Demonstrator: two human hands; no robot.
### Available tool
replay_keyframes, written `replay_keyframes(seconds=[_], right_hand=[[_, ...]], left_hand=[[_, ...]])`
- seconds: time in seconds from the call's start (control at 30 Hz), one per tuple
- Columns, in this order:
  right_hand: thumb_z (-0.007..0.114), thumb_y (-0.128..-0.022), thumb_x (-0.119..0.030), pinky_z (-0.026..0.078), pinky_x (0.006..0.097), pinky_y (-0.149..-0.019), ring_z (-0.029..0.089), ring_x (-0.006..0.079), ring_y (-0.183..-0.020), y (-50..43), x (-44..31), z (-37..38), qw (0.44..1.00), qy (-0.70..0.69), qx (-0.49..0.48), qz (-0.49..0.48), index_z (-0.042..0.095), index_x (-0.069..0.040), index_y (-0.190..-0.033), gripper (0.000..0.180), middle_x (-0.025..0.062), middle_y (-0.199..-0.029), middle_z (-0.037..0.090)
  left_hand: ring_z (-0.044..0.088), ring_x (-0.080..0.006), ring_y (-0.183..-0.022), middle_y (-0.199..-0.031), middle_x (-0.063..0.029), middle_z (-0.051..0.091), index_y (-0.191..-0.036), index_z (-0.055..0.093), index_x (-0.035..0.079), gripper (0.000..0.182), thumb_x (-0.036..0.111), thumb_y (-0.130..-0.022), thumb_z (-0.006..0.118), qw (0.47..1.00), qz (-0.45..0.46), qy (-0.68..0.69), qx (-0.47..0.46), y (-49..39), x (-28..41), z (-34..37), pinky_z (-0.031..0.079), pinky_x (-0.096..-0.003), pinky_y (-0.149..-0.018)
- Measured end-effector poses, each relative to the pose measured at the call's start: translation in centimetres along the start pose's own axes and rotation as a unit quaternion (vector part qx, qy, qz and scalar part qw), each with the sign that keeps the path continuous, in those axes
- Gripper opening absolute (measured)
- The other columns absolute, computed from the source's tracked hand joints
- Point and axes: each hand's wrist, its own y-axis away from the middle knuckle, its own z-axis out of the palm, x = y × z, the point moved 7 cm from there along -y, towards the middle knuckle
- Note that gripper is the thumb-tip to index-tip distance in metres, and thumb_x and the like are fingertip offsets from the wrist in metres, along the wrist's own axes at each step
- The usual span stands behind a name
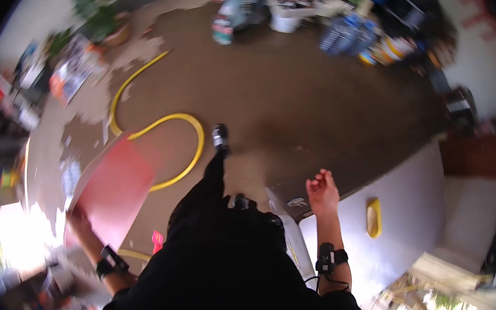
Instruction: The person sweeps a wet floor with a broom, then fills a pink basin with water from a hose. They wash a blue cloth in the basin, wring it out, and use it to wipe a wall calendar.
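A glossy red panel [111,190] stands at my left side, seen from above and tilted. My left hand [77,220] is blurred and grips its outer edge; the fingers are partly hidden. My right hand [322,193] is raised in front of me with the fingers loosely curled and nothing in it. Beneath and beside my right forearm spreads a large, pale, smooth surface [400,186]. A yellow oblong object [374,217], perhaps a sponge, lies on it, to the right of my forearm.
A yellow hose [201,140] curves over the wet brown floor [283,90], near my shoe [219,137] and partly behind the red panel. A potted plant [103,14] stands at the far left. Tubs [285,21] and blue bottles [346,33] crowd the far wall.
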Motion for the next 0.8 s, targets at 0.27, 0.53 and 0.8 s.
replay_keyframes(seconds=[0.27,0.53,0.8], right_hand=[[0.056,-0.093,-0.020,0.051,0.0371,-0.076,0.054,0.0133,-0.069,-8.1,-2.2,8.9,0.991,-0.001,0.122,-0.053,0.062,-0.014,-0.103,0.013,-0.0011,-0.081,0.057],[0.059,-0.091,-0.019,0.052,0.0382,-0.074,0.054,0.0141,-0.068,-18.1,-4.0,21.2,0.991,0.040,0.112,-0.061,0.061,-0.010,-0.103,0.015,0.0017,-0.082,0.056],[0.055,-0.095,-0.029,0.046,0.0282,-0.079,0.048,0.0092,-0.062,-32.7,-3.0,35.6,0.987,0.138,0.047,0.073,0.060,-0.013,-0.089,0.018,-0.0052,-0.073,0.055]], left_hand=[[0.064,-0.0202,-0.080,-0.090,-0.0122,0.065,-0.101,0.059,-0.004,0.037,0.026,-0.097,0.038,0.993,-0.010,-0.054,0.104,-16.2,-4.7,15.7,0.055,-0.0288,-0.069],[0.064,-0.0205,-0.078,-0.088,-0.0118,0.064,-0.099,0.059,-0.003,0.033,0.025,-0.096,0.042,0.994,-0.062,-0.012,0.090,-21.6,-5.1,29.3,0.055,-0.0294,-0.068],[0.063,-0.0208,-0.077,-0.086,-0.0115,0.064,-0.096,0.058,-0.003,0.030,0.024,-0.095,0.045,0.936,-0.035,0.271,0.224,-13.9,-7.9,32.4,0.055,-0.0301,-0.067]])
